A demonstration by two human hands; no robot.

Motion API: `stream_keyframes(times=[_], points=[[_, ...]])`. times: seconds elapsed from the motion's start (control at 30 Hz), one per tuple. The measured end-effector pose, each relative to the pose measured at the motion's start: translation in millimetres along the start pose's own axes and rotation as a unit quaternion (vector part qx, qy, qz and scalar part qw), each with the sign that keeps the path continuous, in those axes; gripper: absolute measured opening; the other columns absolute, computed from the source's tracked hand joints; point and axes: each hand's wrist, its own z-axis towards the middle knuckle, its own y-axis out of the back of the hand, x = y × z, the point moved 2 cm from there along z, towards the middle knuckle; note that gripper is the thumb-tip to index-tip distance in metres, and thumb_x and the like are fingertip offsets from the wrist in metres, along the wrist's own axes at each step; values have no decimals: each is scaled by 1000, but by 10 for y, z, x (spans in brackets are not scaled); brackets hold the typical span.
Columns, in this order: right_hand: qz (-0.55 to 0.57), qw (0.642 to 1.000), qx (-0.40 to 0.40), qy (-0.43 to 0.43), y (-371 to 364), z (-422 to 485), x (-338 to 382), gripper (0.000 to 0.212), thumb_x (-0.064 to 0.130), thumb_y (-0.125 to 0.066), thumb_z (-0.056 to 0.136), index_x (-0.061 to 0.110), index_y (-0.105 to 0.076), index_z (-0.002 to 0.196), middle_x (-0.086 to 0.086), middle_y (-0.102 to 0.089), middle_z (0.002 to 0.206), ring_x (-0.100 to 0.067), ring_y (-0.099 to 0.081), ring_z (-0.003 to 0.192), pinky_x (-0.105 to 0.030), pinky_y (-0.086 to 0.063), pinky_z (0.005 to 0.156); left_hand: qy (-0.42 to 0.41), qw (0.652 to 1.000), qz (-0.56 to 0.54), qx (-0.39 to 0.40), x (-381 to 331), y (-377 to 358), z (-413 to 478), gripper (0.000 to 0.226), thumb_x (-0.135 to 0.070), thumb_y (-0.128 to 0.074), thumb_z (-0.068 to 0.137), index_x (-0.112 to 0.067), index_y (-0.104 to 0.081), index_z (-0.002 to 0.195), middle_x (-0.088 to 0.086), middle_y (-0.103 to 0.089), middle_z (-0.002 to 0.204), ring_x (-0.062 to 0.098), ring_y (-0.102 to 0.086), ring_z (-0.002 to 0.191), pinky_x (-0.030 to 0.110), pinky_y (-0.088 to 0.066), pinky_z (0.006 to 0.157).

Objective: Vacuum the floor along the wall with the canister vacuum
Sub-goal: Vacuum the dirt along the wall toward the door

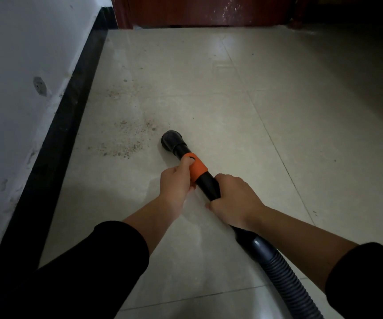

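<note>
The left grip [176, 183] curls round the orange collar [198, 168] of the wand [207, 184]; the right grip [234, 200] clasps the black tube just behind it, where the ribbed hose [275, 270] begins; the nozzle [171, 140] lies ahead of both, low at the floor [243, 100], just beside a patch of grit [126, 139] near the black skirting [54, 143] under the wall [13, 77].

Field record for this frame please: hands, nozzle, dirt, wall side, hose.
left hand: grips orange collar of the wand
right hand: grips black tube behind the collar
nozzle: round, black, low at the floor; contact unclear
debris: brown crumbs between nozzle and baseboard
wall: white, on the person's left
hose: ribbed, trails to lower right
</note>
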Motion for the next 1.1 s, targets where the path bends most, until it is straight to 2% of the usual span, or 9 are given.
stream_keyframes(times=[0.13,0.43,0.63,0.77,0.9,1.1], points=[[5,1000,-17,7,-1,90,52,18,21,-62,82,18,-49,93,1,-52,78,-13,-50,64,-24,-33,53,3,1000,-21,-11,-76,-35,68,31,-33,-64,89,-14,-53,67,4,-56,73,20,-59,75,42,-54,91],[35,999,-37,-13,21,306,115,18,17,-62,84,15,-51,98,1,-51,77,-14,-50,64,-24,-35,53,-3,999,-36,-24,-153,-86,204,34,-34,-67,89,-13,-55,65,5,-58,71,22,-60,81,40,-53,90],[60,998,-28,-18,115,436,167,21,16,-65,82,11,-56,100,-3,-56,79,-20,-57,70,-29,-46,60,4,997,-79,-24,-226,-103,277,34,-30,-70,88,-12,-53,64,5,-57,70,21,-61,82,42,-53,93],[83,996,7,-26,183,444,159,23,17,-71,77,10,-57,93,-4,-57,75,-18,-56,64,-28,-45,59,24,993,-114,1,-231,-76,276,26,-26,-71,87,-10,-58,71,7,-64,74,16,-67,72,34,-57,83],[88,995,31,-23,219,376,160,20,13,-71,77,13,-51,80,-3,-54,70,-16,-52,59,-25,-39,55,36,993,-116,12,-207,-23,252,21,-25,-71,87,-9,-60,79,8,-67,79,12,-67,68,26,-56,72],[96,994,44,-12,229,320,257,24,11,-72,78,13,-49,72,-3,-51,67,-17,-49,57,-24,-36,53,31,992,-118,9,-219,94,199,21,-24,-72,87,-9,-60,77,9,-67,79,13,-67,69,30,-55,82]])
